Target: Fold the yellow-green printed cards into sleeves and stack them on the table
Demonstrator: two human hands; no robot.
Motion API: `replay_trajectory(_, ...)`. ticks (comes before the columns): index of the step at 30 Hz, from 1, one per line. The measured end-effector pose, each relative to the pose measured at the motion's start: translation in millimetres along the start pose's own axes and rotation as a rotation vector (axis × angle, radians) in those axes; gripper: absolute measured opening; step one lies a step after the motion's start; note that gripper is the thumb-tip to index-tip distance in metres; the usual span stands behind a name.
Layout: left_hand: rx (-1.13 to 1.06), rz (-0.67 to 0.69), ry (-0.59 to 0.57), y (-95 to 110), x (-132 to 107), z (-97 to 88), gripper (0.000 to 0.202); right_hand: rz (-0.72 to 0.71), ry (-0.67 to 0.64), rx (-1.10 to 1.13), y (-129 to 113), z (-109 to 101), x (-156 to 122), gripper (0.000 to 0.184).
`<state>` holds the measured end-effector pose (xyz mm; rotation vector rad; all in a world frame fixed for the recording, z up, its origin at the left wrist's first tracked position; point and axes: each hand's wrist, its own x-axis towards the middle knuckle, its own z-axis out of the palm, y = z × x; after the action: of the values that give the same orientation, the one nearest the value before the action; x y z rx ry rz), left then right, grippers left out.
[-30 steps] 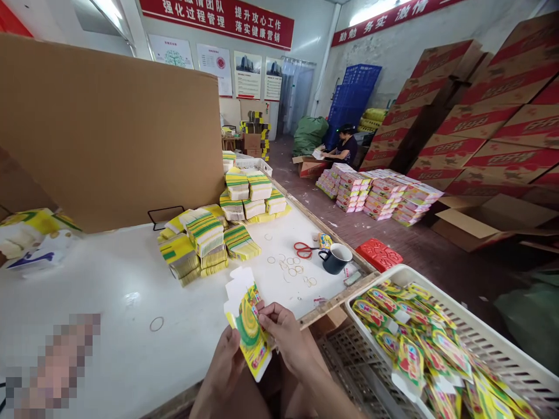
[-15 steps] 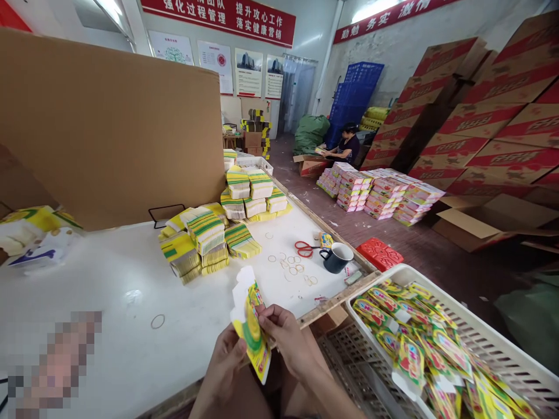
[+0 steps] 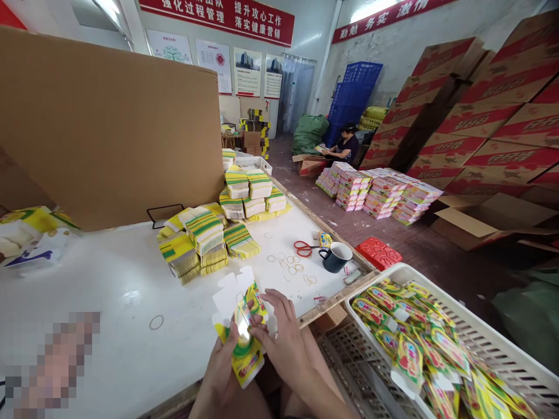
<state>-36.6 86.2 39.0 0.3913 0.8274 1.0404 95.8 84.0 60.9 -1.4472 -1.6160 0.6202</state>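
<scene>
A thin yellow-and-green printed paper carton (image 3: 245, 366) with white flaps is held over the table's near edge, tilted, its flaps pointing away from me. My left hand (image 3: 222, 361) is closed on its left side, thumb on the printed face. My right hand (image 3: 286, 340) is at its right edge, thumb and finger pinching there, the other fingers raised. Glare whitens the carton's middle, so details there are lost. Beyond the hands, bundled stacks of flat cartons (image 3: 203, 233) rest on the white table (image 3: 109, 267).
At right, a white plastic basket (image 3: 404, 269) holds many similar cartons. A dark mug (image 3: 335, 259), red-handled scissors (image 3: 303, 249) and several rubber bands (image 3: 296, 269) lie on the table. A big cardboard sheet (image 3: 109, 134) stands at left. Farther off, a person (image 3: 347, 145) sits by boxes.
The carton has turned to show more of its printed face and has its white flaps spread wider. My right hand's fingers have lifted and opened out somewhat.
</scene>
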Motion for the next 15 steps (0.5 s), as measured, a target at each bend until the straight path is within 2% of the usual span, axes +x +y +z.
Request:
replay_trajectory(2, 0.052, -0.046, 0.053, -1, 1, -2.6, 0.046, -0.145, -0.151, -0.094, -8, -8, 2, 0.062)
replay_trajectory(5, 0.179, -0.032, 0.063, -3, 2, -9.1, 0.047, -0.218, -0.352, -0.164, -15, -17, 4, 0.059)
replay_trajectory(9, 0.343, 0.023, 0.035, -5, 0, -14.4, 0.034, -0.201, -0.384, -0.141, -17, -20, 5, 0.043)
replay_trajectory(15, 0.493, 0.063, -0.028, -4, 0, -7.5, 0.021, -0.154, -0.366, -0.089, -10, -12, 0, 0.024)
